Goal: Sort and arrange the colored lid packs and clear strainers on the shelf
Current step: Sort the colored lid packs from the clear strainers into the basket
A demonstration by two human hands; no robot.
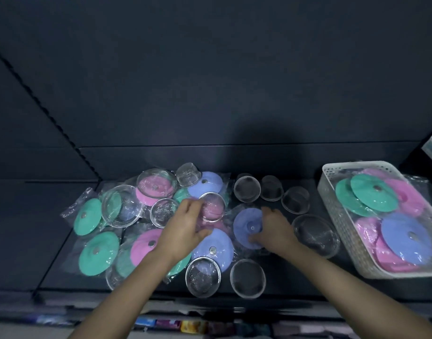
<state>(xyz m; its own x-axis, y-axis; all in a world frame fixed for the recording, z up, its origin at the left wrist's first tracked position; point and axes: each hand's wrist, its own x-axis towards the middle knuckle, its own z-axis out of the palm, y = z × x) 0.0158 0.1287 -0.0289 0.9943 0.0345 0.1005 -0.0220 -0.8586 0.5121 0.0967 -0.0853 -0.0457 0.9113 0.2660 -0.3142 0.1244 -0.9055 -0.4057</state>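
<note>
Bagged lid packs in green, pink and blue lie jumbled on the dark shelf, with several clear mesh strainers among them. My left hand grips a clear strainer over a pink lid pack. My right hand holds a blue lid pack by its right edge, fingers curled round it. A row of strainers stands behind that pack.
A white perforated basket at the right holds green, pink and blue lid packs. The shelf's back panel rises behind. A notched upright runs down the left. Lower shelves with coloured goods show below the front edge.
</note>
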